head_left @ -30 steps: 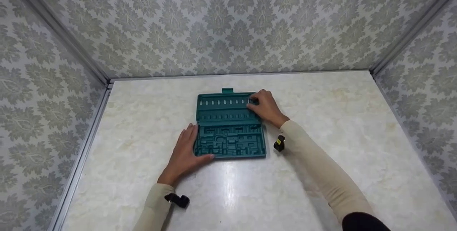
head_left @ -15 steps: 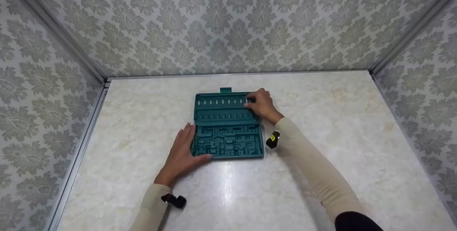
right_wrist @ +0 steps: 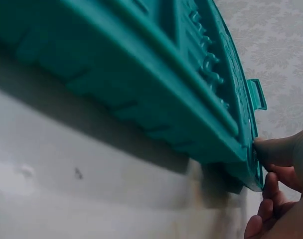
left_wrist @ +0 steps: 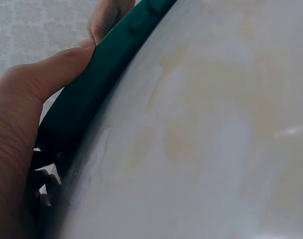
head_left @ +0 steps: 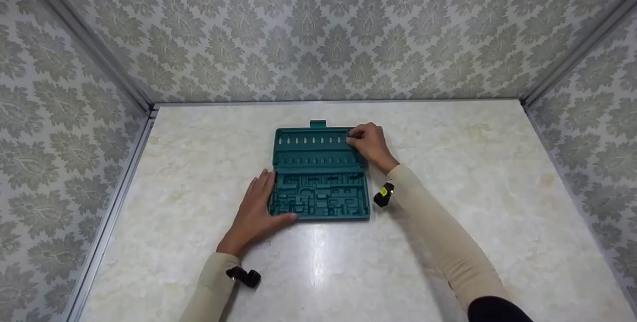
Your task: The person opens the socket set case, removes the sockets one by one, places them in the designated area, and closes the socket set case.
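Observation:
A green plastic bit case (head_left: 318,168) lies unfolded on the table, its lid on the far side with a raised latch. Along the lid runs a row of small pale bits (head_left: 313,140), while the near half shows moulded recesses. My left hand (head_left: 251,217) holds the near left corner, fingers along the side and thumb on the front edge; the left wrist view shows that thumb (left_wrist: 67,64) on the rim. At the row's right end, my right hand (head_left: 371,145) pinches with thumb and forefinger; the fingertips hide the small bit there.
The case sits mid-table on a pale marbled tabletop (head_left: 199,162). Patterned wall panels (head_left: 308,33) close in the back and both sides. A latch tab (right_wrist: 257,94) sticks out from the lid's far edge.
The right thumb and forefinger have closed slightly together at the end of the row, covering the last bit. The left hand keeps its place on the corner.

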Demonstrator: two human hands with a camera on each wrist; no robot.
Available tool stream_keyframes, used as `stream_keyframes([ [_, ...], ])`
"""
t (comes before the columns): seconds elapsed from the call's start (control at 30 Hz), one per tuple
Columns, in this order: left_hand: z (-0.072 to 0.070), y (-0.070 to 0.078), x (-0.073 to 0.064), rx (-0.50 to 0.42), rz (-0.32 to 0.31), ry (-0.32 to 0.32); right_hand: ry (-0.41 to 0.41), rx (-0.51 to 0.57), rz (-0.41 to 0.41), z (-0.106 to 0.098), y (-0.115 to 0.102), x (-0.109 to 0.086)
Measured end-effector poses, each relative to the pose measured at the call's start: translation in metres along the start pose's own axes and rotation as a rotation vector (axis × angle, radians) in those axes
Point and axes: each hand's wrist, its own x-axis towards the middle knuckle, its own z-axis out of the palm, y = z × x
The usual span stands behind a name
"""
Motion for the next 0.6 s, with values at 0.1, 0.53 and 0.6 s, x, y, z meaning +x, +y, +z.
stream_keyframes([
  [0.1,0.001,0.000,0.000,0.001,0.004,-0.002,0.014,-0.009,0.000,-0.001,0.000,0.000],
  [0.53,0.001,-0.002,0.002,-0.008,0.006,-0.004,0.135,0.177,0.007,-0.016,-0.007,-0.007],
  [0.6,0.000,-0.002,0.001,-0.008,0.004,-0.006,0.145,0.210,0.001,-0.021,-0.010,-0.011],
])
